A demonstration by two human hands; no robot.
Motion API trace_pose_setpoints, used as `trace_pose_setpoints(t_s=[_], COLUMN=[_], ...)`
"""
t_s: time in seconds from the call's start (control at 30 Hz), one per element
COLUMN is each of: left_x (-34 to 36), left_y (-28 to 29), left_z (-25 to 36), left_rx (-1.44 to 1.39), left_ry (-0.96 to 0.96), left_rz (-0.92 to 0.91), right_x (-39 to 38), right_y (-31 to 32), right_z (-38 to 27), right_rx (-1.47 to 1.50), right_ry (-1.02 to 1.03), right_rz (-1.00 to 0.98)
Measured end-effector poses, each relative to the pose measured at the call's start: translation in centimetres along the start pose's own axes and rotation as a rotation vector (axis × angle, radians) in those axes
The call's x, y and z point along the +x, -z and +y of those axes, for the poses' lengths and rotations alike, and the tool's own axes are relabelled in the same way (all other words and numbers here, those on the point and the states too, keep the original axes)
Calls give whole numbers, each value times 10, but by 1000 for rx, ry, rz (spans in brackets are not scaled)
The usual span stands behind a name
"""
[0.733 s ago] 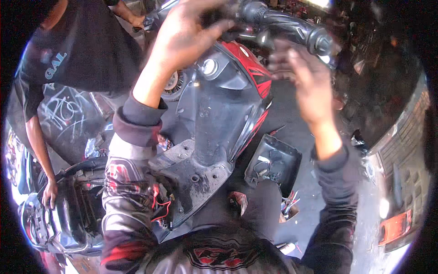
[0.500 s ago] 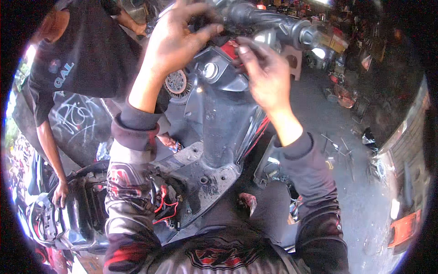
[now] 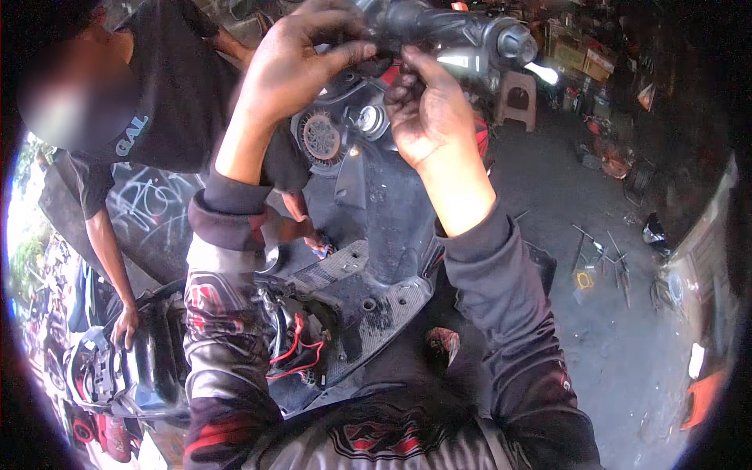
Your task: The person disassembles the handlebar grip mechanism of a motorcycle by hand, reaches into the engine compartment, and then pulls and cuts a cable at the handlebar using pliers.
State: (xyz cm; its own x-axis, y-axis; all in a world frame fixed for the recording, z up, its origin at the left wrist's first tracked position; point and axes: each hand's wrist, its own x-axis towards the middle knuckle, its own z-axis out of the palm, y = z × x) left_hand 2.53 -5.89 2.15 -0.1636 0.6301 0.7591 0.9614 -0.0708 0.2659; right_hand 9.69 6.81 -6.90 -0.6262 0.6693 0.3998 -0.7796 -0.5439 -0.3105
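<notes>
- Okay, my work sits at the handlebar [image 3: 450, 27], which lies across the top of the view with its grip end out to my right.
- My left hand [image 3: 290, 70] is just left of the handlebar's inner part, thumb and fingers curved, a narrow gap between them; whether they pinch anything, I can't tell.
- My right hand [image 3: 435, 113] is just under the handlebar, thumb up, fingers curled in close; can't tell if anything's between them either.
- The silver round cap [image 3: 370, 119] is below the handlebar, near my right wrist, so I'd best keep that wrist from knocking it.
- Doing this well, I reckon, means fingertips only: one hand steadying, the other making small moves, no hard pulling.
- My knuckles hide the contact point, so tipping a hand aside for a clear look seems wise.
- Farther down from the handlebar, red wires [image 3: 298, 345] lie loose by the footboard [image 3: 384, 317]; I'd keep my left sleeve clear of them.
</notes>
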Motion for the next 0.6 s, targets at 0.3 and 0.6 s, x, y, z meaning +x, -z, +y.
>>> trace_pose_setpoints(t_s=[0.3, 0.6], left_x=[13, 17], left_y=[-3, 1], left_z=[-17, -6], left_rx=[-202, 65], left_ry=[-168, -78], left_rz=[5, -51], right_x=[4, 4], right_y=[-15, 31], right_z=[10, 0], right_rx=[79, -337], right_ry=[53, 234], right_rz=[105, -114])
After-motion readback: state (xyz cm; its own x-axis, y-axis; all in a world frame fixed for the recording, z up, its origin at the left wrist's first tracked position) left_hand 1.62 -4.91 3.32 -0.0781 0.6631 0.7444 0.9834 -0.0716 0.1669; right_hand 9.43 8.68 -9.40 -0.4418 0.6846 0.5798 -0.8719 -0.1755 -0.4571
